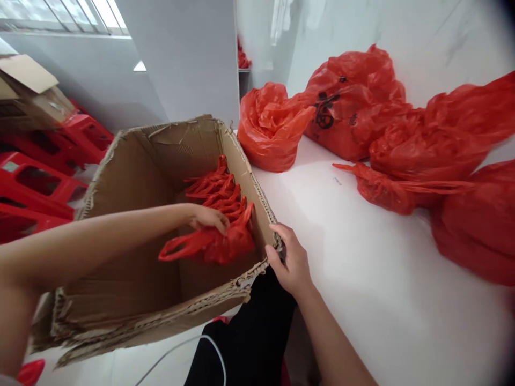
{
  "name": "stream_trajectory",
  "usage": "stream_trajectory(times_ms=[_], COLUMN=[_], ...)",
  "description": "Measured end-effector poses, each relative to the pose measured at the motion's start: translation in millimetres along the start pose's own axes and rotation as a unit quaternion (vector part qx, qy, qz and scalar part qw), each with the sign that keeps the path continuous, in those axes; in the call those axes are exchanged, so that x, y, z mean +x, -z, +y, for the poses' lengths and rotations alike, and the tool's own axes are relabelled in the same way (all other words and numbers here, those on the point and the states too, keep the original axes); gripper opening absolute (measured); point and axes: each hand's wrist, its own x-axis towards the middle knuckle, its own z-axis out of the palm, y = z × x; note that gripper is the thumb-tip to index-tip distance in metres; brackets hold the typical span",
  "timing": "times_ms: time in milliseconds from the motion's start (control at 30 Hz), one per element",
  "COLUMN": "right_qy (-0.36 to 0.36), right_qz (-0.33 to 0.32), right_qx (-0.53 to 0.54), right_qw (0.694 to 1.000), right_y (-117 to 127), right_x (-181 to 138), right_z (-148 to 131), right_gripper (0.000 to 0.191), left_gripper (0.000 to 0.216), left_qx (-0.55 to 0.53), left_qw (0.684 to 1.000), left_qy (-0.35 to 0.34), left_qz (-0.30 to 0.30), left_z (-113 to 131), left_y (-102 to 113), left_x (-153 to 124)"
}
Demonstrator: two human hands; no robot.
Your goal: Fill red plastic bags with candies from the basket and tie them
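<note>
Red plastic bag sat inside a worn cardboard box, close to its right wall, with a looped handle stretching out to the left. Over its top lay the left hand, fingers bent and close together against the plastic; whether they were clamped on it, I could not tell. Just behind it, smaller red bundles stood in a row along the same wall of the box.

The right hand was clamped on the box's near right corner, thumb on the inner side and fingers over the ragged rim. Below that corner showed black clothing, with a pale cable looping in front of it.

To the right, a white tabletop carried a bulging red bag just beside the box, a larger bag with black print behind it, and further filled red bags toward the right edge. Off to the left were red stools, another cardboard box and a barred window.
</note>
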Motion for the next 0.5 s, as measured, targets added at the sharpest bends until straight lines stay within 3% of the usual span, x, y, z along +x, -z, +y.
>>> stream_trajectory(times_ms=[133,267,400,500], right_qy=[0.001,0.005,0.004,0.001], right_qz=[-0.004,-0.004,-0.005,-0.007], right_qx=[0.002,0.004,0.01,0.017], right_qw=[1.0,1.0,1.0,1.0], right_y=[1,1,1,1], right_x=[0,0,0,-1], right_z=[1,2,2,2], right_gripper=[0.043,0.044,0.045,0.046], left_gripper=[0.019,0.03,0.033,0.032], left_qx=[0.09,0.164,0.218,0.258], left_qw=[0.995,0.983,0.959,0.937], left_qy=[0.042,0.012,-0.036,-0.073], left_qz=[0.0,0.076,0.177,0.225], left_z=[-41,-54,-56,-57], left_y=[-27,-33,-28,-40], left_x=[60,95,98,84])
